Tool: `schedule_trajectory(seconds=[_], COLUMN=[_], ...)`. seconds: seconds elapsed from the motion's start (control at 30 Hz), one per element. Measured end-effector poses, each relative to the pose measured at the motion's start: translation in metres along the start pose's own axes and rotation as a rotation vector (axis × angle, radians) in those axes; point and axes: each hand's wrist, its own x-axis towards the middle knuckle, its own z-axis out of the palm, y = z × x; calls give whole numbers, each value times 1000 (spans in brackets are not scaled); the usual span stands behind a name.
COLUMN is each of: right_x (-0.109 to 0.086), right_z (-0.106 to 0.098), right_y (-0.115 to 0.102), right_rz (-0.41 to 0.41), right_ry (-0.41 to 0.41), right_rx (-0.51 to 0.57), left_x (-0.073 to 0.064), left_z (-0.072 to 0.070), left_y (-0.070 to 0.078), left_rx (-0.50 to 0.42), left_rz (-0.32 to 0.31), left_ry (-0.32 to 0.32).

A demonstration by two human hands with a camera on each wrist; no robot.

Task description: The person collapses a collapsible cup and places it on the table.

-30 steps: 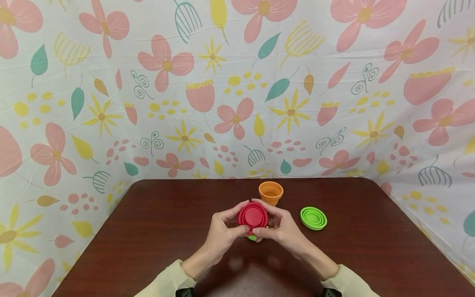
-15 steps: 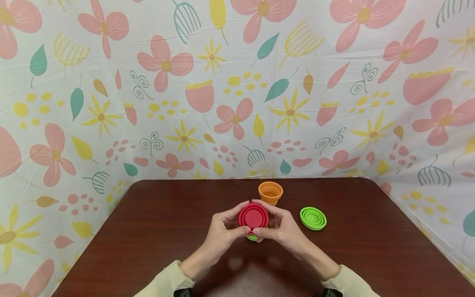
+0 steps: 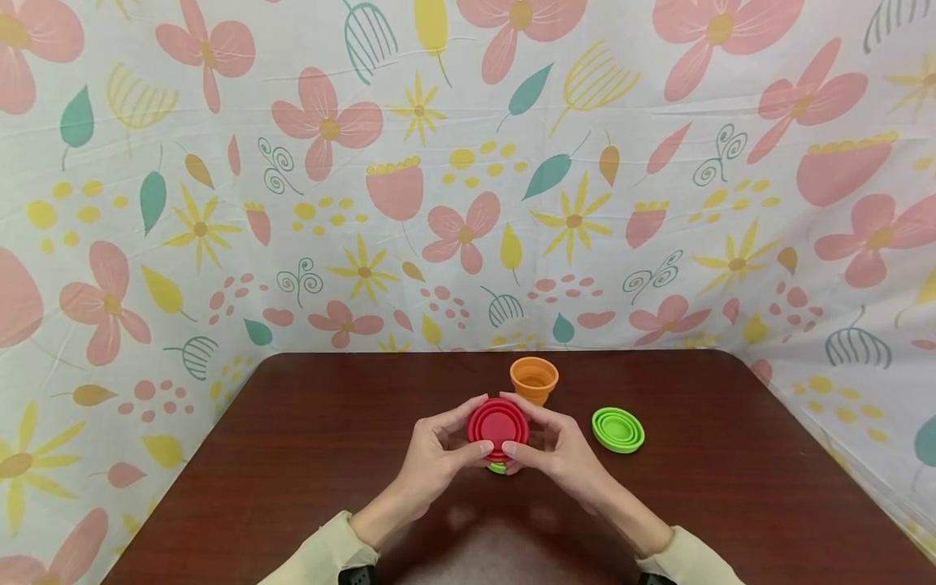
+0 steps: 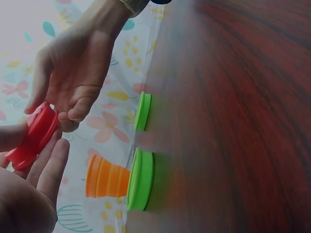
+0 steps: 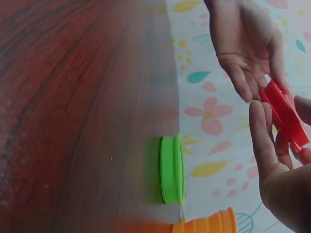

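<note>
A red collapsible cup [image 3: 498, 424], folded flat into rings, is held up above the table between both hands. My left hand [image 3: 430, 461] grips its left side, fingers at the far rim and thumb on the lower face. The right hand [image 3: 569, 455] mirrors this on the right side. In the left wrist view the red cup [image 4: 35, 136] is seen edge-on, tilted. Below and partly hidden by the hands lies a green collapsed cup [image 3: 498, 468]. An orange collapsible cup [image 3: 534, 380], extended and upright, stands just beyond the hands.
Another green collapsed cup [image 3: 617, 431] lies flat to the right of the hands. The dark wooden table [image 3: 329, 422] reaches back to a flower-printed cloth [image 3: 468, 162] hanging behind it.
Both thumbs have shifted slightly up from the red cup's near edge onto its lower face. The other cups stay where they were.
</note>
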Motion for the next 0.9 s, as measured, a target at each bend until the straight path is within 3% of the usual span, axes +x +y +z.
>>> schedule_trajectory(seconds=[0.37,0.9], right_x=[-5,-7], right_z=[0,0], right_y=[-4,-4], right_rz=[-113,-268], right_ry=[35,28], right_rx=[-17,-65], left_x=[2,3], left_z=[-1,-1], left_y=[-3,2], left_rx=[38,79], left_rz=[58,37], left_ry=[-22,10])
